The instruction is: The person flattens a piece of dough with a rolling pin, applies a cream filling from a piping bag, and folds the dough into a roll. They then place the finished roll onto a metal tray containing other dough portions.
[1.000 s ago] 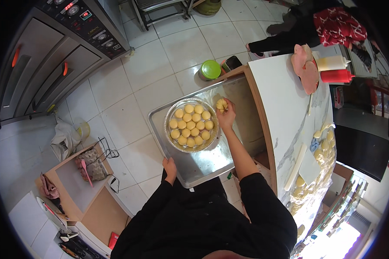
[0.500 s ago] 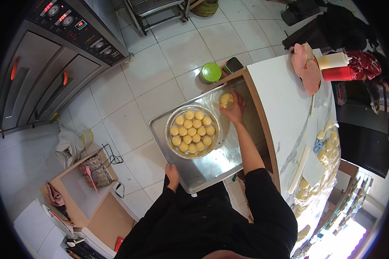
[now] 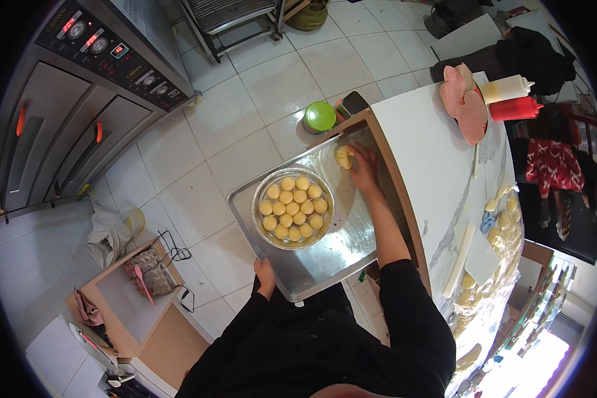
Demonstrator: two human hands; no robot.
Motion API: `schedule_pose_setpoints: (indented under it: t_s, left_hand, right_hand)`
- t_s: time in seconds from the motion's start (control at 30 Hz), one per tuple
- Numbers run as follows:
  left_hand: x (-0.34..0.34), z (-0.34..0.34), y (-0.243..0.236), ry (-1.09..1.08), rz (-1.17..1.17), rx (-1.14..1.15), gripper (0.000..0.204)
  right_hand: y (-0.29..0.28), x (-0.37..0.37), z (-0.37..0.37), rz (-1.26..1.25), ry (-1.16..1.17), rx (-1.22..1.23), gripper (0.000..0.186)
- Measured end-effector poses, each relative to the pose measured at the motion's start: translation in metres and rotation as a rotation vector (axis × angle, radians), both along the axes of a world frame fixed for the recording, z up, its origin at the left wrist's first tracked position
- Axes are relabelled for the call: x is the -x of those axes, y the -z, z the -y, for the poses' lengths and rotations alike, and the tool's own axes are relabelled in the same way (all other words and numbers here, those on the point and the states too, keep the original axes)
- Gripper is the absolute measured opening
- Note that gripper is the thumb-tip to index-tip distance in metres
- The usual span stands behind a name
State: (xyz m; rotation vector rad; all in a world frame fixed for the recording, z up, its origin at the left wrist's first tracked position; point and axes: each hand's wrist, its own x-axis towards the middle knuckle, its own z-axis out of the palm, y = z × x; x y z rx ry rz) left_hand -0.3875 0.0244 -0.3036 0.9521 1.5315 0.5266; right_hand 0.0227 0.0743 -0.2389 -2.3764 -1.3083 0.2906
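A metal baking tray (image 3: 351, 249) is in front of me, its near left edge gripped by my left hand (image 3: 265, 275). Standing on its left part is a round foil pan (image 3: 257, 229) full of small yellow dough balls (image 3: 292, 207). At the tray's far right end sits a pale yellow, ridged croissant (image 3: 343, 157), apparently unbaked. The curled fingers of my right hand (image 3: 365, 166) are at its right side; part of their contact with it is hidden.
Right of the tray, a wooden-edged marble counter (image 3: 418, 146) bears pink oven mitts (image 3: 464, 99), two squeeze bottles (image 3: 516, 108) and plastic-covered dough (image 3: 504, 229). A green-lidded tub (image 3: 320, 117) stands beyond the tray. An oven (image 3: 99, 99) is far left; another person (image 3: 554, 162) is at the right.
My right hand has shifted slightly right, showing more of the croissant. My left hand keeps its hold on the tray. The other person has moved nearer along the counter's far side.
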Motion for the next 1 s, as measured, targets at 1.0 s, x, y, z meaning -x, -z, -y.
schedule_pose_setpoints:
  t_s: [1.0]
  left_hand:
    - [-0.298, -0.04, -0.043, 1.605, -0.213, 0.487, 0.055]
  right_hand:
    - [-0.193, 0.069, 0.356, 0.065, 1.332, -0.032, 0.051]
